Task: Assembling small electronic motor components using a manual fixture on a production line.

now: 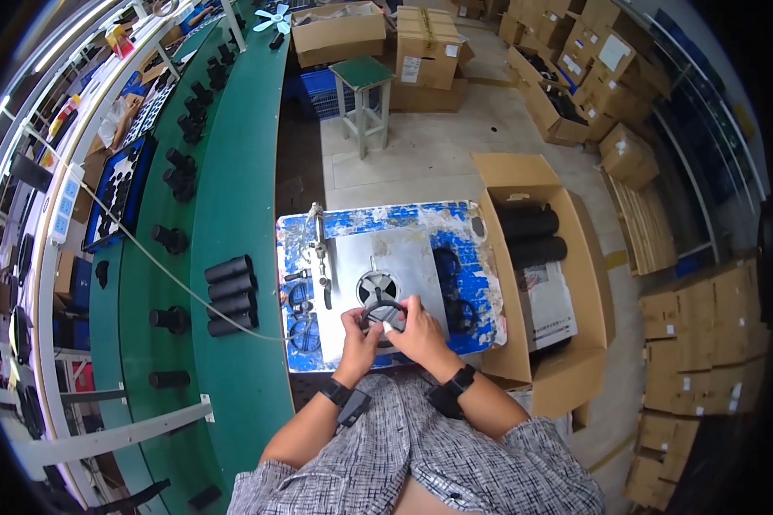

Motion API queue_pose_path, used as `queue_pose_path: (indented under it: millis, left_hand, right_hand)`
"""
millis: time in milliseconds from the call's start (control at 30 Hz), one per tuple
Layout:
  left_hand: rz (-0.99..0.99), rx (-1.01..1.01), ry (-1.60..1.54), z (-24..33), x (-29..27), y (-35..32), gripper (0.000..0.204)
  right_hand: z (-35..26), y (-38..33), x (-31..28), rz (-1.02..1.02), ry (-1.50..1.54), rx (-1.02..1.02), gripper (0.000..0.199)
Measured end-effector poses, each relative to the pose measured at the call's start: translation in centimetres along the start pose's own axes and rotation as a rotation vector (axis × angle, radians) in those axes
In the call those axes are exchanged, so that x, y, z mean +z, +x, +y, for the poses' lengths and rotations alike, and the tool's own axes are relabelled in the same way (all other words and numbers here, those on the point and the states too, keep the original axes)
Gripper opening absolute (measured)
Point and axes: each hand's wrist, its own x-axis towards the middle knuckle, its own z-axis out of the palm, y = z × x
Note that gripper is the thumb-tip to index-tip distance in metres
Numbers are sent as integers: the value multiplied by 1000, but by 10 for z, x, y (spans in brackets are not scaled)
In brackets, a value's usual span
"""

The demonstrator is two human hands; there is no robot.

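Note:
Close in front of me, both hands grip a black ring-shaped part (385, 305). The fingers of my left hand (360, 342) close on its left side, while my right hand (418, 332) pinches it from the right. Just beyond the ring, a round spoked fixture (378, 287) is set into a flat metal plate (408, 249). To the plate's left stands a metal valve fitting (319, 245) with a hose. More black rings (461, 316) lie on the worn blue tabletop (489, 296), on both sides of the plate. My fingertips partly hide the held ring.
A long green bench (240, 172) runs along my left with black cylinders (230, 296) and several black upright parts. At my right an open cardboard box (500, 343) holds black tubes (528, 221). A green stool (362, 72) and stacked cartons (428, 51) stand farther back.

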Motion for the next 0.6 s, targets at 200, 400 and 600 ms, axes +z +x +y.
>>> queue_pose_path:
  millis: [200,400,600]
  left_hand:
    - [13,9,311,-2,-2,43,41]
    - [95,36,532,-10,3,83,37]
    - [196,197,767,0,9,72,42]
  right_hand:
    - [31,43,35,78,-81,25,55]
    - [26,74,44,95,-152,39,49]
    - [32,81,39,91,-225,1,57]
